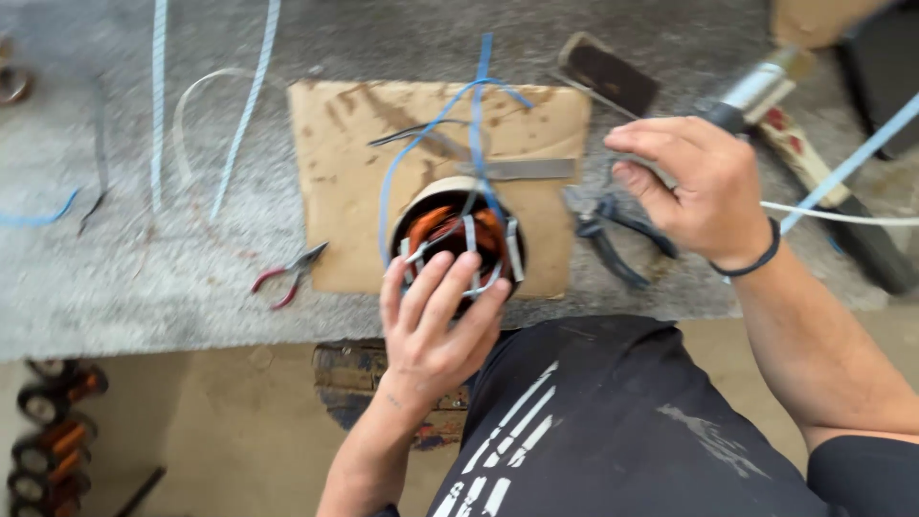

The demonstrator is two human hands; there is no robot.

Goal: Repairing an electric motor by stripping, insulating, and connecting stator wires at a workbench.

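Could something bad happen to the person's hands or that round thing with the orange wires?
Maybe. The left hand presses on the round motor part close to the table edge, so it might slip off. Its fingers sit among thin metal strips, which may scratch. The right hand pulls a white strap above the dark pliers and could knock them.

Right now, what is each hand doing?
Left hand: open, fingers resting on the motor stator.
Right hand: curled, apparently holding nothing, above the dark pliers.
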